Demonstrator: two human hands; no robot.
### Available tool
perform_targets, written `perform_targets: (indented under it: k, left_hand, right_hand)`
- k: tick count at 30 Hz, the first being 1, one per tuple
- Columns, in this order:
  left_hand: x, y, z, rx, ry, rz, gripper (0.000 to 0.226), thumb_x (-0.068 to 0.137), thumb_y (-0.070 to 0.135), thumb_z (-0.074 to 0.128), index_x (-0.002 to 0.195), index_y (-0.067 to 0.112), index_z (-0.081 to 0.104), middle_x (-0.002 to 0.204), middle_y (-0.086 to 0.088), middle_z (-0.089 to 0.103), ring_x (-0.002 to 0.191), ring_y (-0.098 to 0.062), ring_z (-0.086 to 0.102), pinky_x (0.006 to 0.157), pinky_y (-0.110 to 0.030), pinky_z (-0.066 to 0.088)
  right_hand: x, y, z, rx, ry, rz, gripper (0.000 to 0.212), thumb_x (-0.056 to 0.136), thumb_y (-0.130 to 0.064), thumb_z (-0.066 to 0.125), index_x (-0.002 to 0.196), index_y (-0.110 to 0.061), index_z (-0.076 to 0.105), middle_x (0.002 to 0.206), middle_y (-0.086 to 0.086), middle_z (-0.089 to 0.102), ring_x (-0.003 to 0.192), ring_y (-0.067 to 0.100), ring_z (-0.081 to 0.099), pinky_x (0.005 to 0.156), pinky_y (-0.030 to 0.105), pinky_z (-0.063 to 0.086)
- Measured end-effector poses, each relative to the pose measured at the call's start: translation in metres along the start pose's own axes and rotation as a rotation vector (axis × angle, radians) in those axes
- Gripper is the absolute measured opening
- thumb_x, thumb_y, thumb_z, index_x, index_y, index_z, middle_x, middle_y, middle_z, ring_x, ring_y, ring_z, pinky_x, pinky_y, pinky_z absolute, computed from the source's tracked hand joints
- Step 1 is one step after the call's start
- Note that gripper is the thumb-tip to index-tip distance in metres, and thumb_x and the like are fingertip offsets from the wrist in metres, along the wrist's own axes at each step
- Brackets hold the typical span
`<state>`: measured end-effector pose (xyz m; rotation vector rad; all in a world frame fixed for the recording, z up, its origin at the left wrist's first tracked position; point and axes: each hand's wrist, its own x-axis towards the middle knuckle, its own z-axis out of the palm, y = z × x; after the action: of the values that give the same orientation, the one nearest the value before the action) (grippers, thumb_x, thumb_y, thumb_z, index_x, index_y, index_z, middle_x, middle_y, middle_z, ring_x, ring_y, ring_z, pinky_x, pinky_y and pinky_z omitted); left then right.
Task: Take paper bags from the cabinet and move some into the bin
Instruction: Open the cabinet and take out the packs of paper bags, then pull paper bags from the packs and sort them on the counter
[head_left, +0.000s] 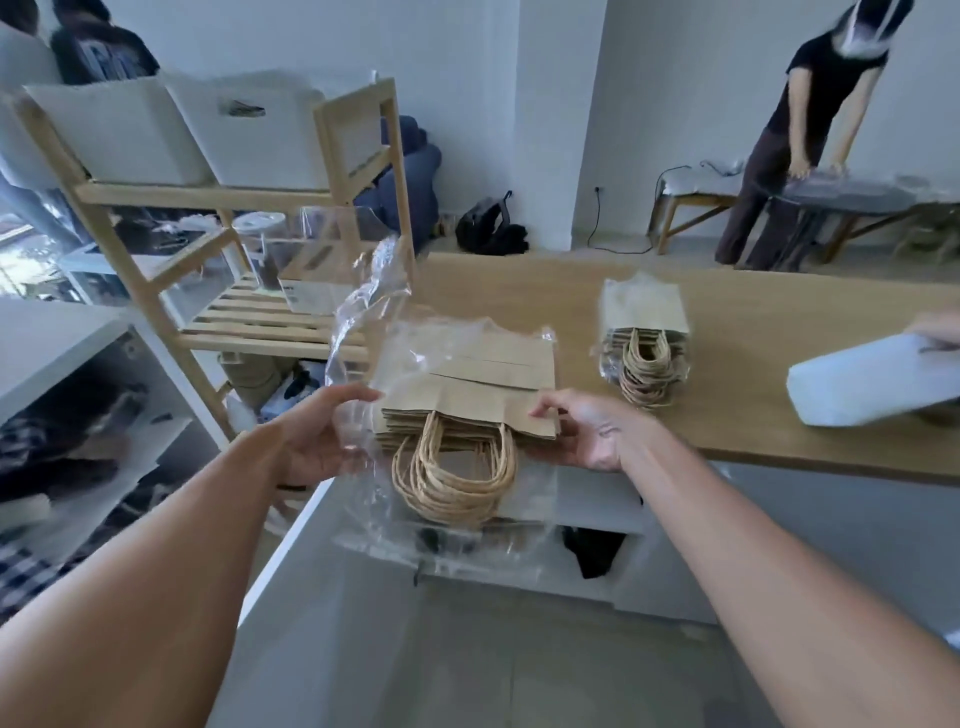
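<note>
A stack of brown paper bags (467, 384) in a loose clear plastic wrap (363, 306) is held at the near left edge of the wooden surface (753, 364), its twine handles hanging over the edge. The left hand (317, 436) grips the wrap and the stack's left side; the right hand (582, 431) pinches the right corner. A second wrapped stack (644, 338) lies further right. A white bin (872, 382) is cut off at the right edge. Behind stands a wooden shelf (223, 197), its contents blurred.
</note>
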<state>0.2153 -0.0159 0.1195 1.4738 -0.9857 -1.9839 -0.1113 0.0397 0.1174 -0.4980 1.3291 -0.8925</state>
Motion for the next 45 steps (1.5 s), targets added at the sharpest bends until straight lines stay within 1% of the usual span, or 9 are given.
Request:
perform_targets:
  k: [3, 8, 18, 23, 26, 31, 34, 39, 45]
  left_hand:
    - [0.035, 0.028, 0.007, -0.037, 0.052, 0.039, 0.09, 0.059, 0.034, 0.094, 0.135, 0.001, 0.06, 0.091, -0.016, 0.07, 0.068, -0.028, 0.063, 0.072, -0.038, 0.057]
    - [0.11, 0.055, 0.026, -0.064, 0.11, -0.035, 0.048, 0.089, 0.037, 0.068, 0.121, 0.003, 0.059, 0.058, -0.005, 0.058, 0.045, -0.019, 0.049, 0.046, -0.027, 0.049]
    - [0.249, 0.074, 0.029, -0.063, 0.298, -0.034, 0.06, 0.073, 0.041, 0.071, 0.122, 0.008, 0.059, 0.074, -0.006, 0.062, 0.049, -0.02, 0.054, 0.043, -0.028, 0.047]
    - [0.286, 0.095, 0.018, 0.104, 0.372, 0.054, 0.092, 0.07, 0.043, 0.073, 0.152, 0.013, 0.045, 0.076, -0.006, 0.056, 0.043, -0.018, 0.057, 0.043, -0.031, 0.05]
    - [0.293, 0.098, 0.021, 0.136, 0.488, 0.094, 0.059, 0.085, 0.042, 0.075, 0.134, 0.013, 0.055, 0.084, -0.007, 0.067, 0.044, -0.015, 0.065, 0.042, -0.027, 0.053]
    - [0.29, 0.091, 0.028, 0.257, 0.725, 0.091, 0.104, 0.059, 0.087, 0.072, 0.13, 0.012, 0.06, 0.121, -0.012, 0.067, 0.106, -0.034, 0.068, 0.094, -0.048, 0.058]
    - [0.271, 0.082, 0.035, 0.226, 0.868, 0.195, 0.114, 0.045, 0.095, 0.064, 0.124, 0.013, 0.056, 0.123, -0.014, 0.067, 0.117, -0.038, 0.064, 0.101, -0.056, 0.053]
    - [0.204, 0.078, 0.083, 0.34, 0.692, 0.366, 0.057, 0.084, 0.066, 0.065, 0.11, 0.017, 0.058, 0.11, -0.014, 0.068, 0.097, -0.029, 0.065, 0.098, -0.053, 0.055]
    - [0.139, 0.083, 0.147, 0.485, 0.23, 0.442, 0.044, 0.097, 0.058, 0.061, 0.116, 0.018, 0.066, 0.105, 0.001, 0.075, 0.09, -0.02, 0.07, 0.083, -0.038, 0.055]
  right_hand:
    - [0.032, -0.031, -0.003, -0.051, 0.02, 0.016, 0.019, 0.084, -0.004, 0.07, 0.102, -0.004, 0.063, 0.093, 0.016, 0.069, 0.087, 0.03, 0.066, 0.073, 0.034, 0.056]
    - [0.11, -0.07, -0.02, -0.114, 0.084, 0.062, 0.014, 0.084, -0.01, 0.072, 0.095, -0.008, 0.063, 0.083, 0.01, 0.065, 0.066, 0.018, 0.057, 0.057, 0.024, 0.042]
    - [0.228, -0.101, -0.036, -0.175, 0.164, 0.133, 0.006, 0.087, -0.008, 0.069, 0.089, -0.01, 0.064, 0.083, 0.009, 0.065, 0.068, 0.019, 0.059, 0.05, 0.023, 0.047]
    - [0.266, -0.114, -0.032, -0.15, 0.229, 0.046, 0.013, 0.085, 0.0, 0.069, 0.085, -0.011, 0.063, 0.092, 0.01, 0.066, 0.08, 0.021, 0.062, 0.069, 0.029, 0.055]
    - [0.28, -0.115, -0.03, -0.154, 0.269, 0.006, 0.016, 0.082, -0.002, 0.073, 0.094, -0.01, 0.066, 0.102, 0.01, 0.068, 0.083, 0.02, 0.065, 0.066, 0.031, 0.059]
    - [0.27, -0.105, -0.026, -0.236, 0.371, -0.072, 0.035, 0.08, -0.025, 0.08, 0.11, -0.012, 0.067, 0.108, 0.006, 0.072, 0.099, 0.023, 0.069, 0.075, 0.034, 0.061]
    - [0.248, -0.1, -0.024, -0.338, 0.452, -0.135, 0.044, 0.085, -0.042, 0.075, 0.113, -0.011, 0.063, 0.112, 0.003, 0.065, 0.106, 0.025, 0.062, 0.085, 0.038, 0.056]
    - [0.174, -0.095, -0.023, -0.381, 0.447, -0.288, 0.051, 0.094, -0.039, 0.066, 0.125, 0.002, 0.065, 0.12, 0.019, 0.068, 0.093, 0.024, 0.063, 0.095, 0.05, 0.058]
    - [0.075, -0.098, -0.053, -0.311, 0.409, -0.344, 0.024, 0.097, -0.043, 0.068, 0.105, -0.02, 0.066, 0.114, 0.007, 0.072, 0.087, 0.018, 0.067, 0.085, 0.036, 0.062]
